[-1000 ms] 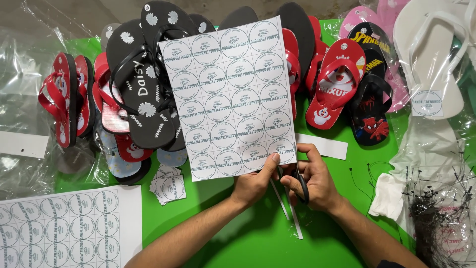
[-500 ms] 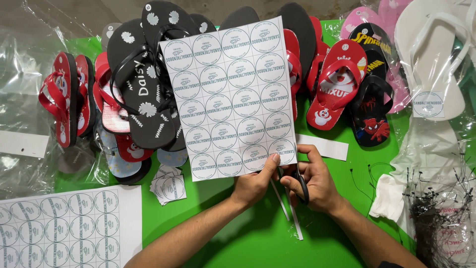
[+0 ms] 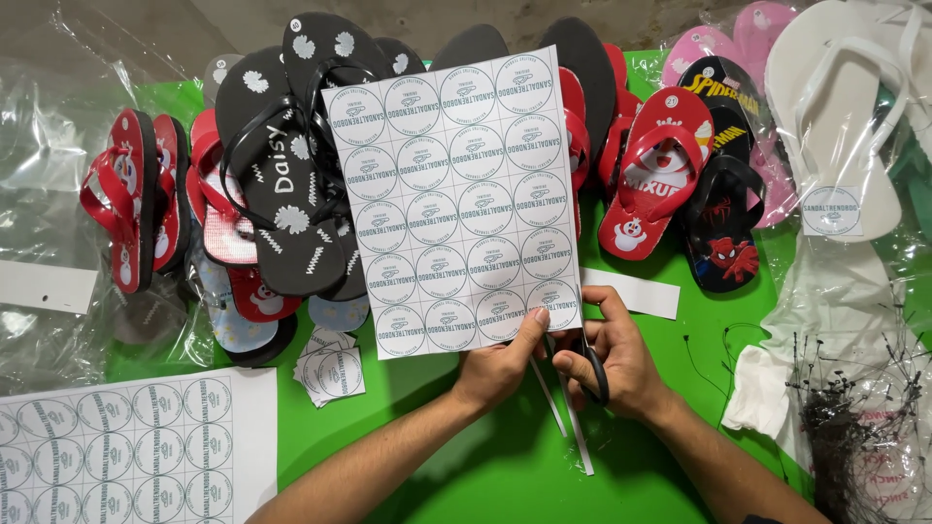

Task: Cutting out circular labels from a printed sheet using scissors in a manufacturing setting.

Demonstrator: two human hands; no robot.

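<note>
Your left hand point(image 3: 500, 364) pinches the thin, floppy label sheet point(image 3: 456, 199) at its near edge; right hand point(image 3: 612, 354) grips scissors point(image 3: 594, 380).

A single head-worn camera looks almost straight down from above the person onto the green surface point(image 3: 505, 475), close enough that both forearms enter from the bottom edge. The far edge of the surface, lined with flip-flops point(image 3: 291, 184), lies along the top of the frame.
</note>
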